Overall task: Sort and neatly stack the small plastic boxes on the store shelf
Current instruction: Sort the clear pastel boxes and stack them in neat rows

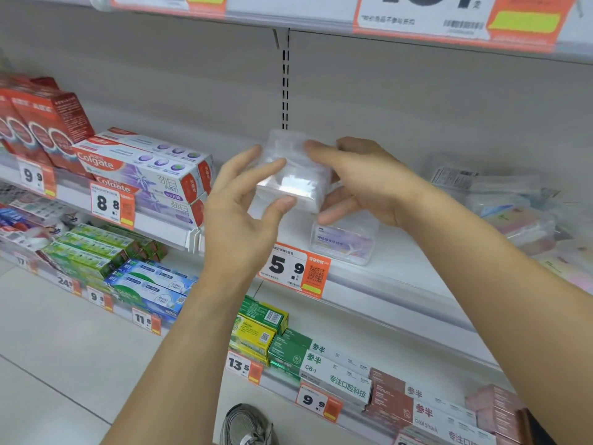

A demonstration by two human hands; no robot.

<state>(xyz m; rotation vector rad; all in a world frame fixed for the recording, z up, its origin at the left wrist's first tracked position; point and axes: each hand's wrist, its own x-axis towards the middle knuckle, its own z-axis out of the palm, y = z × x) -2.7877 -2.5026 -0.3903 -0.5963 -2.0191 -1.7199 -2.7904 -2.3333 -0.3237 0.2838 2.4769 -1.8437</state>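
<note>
Boxes: two clear ones; held box (290, 175) was above shelf box (345, 240).
Hands: left hand (244, 207) and right hand (359, 178) both gripped the held box.
Shelf (394, 271): white.

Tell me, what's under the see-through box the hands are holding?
Below the held clear plastic box another small plastic box with a purple-and-white label sits on the white shelf. The right hand covers that box's top, so whether the two touch can't be seen.

- We raise both forearms, hands facing each other.
- Left hand (244, 200): fingers curled, thumb pinching inward.
- Right hand (359, 178): fingers curled, gripping.
</note>
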